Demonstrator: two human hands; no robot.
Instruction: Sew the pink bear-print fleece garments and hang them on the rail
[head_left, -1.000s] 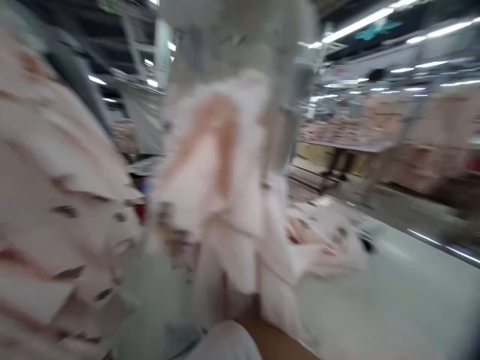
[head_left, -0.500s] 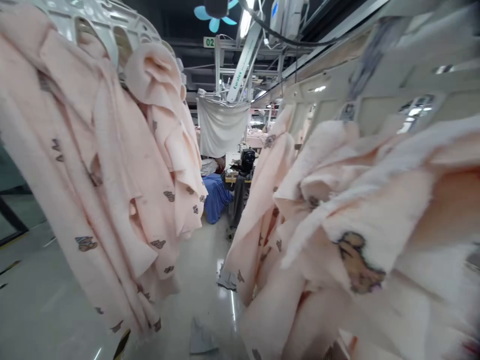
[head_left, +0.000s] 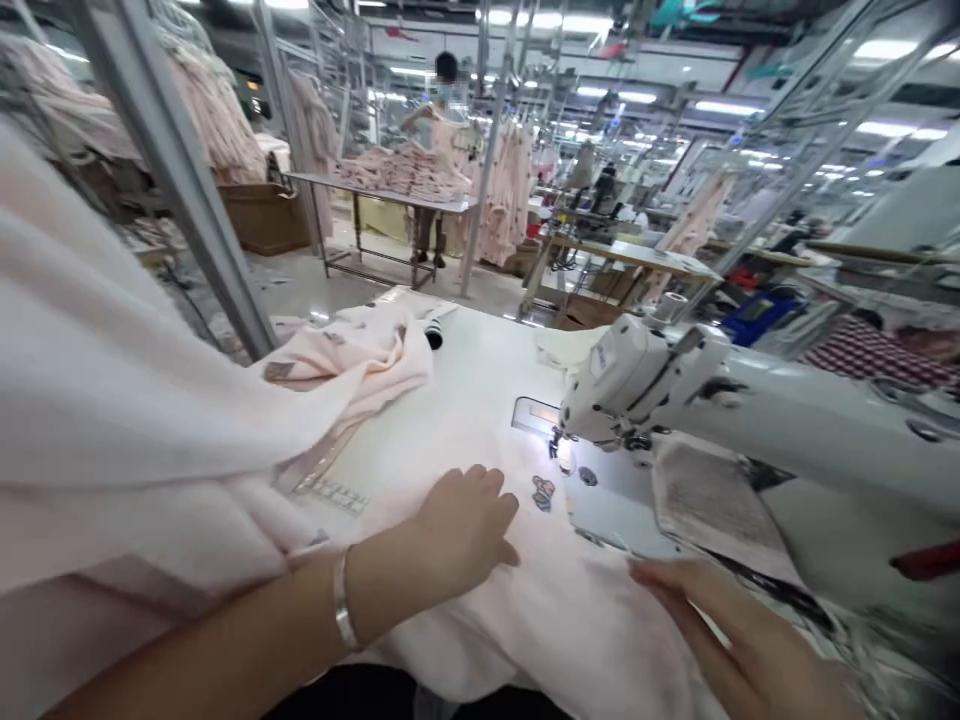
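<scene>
A white sewing tabletop is being covered along its near edge by pale pink fabric. The fabric is being pressed by the left hand, its fingers spread flat and unclenched, near a white sewing machine, while it is being touched by the right hand, its fingers loosely open, grasping nothing.

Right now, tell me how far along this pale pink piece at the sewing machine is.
Done: a stack of pink garments lies on the far table. In hand: the left hand and right hand flatten pale pink fabric beside the sewing machine. Remaining: more fabric bunched leftward, though how much seam is sewn cannot be told.
</scene>
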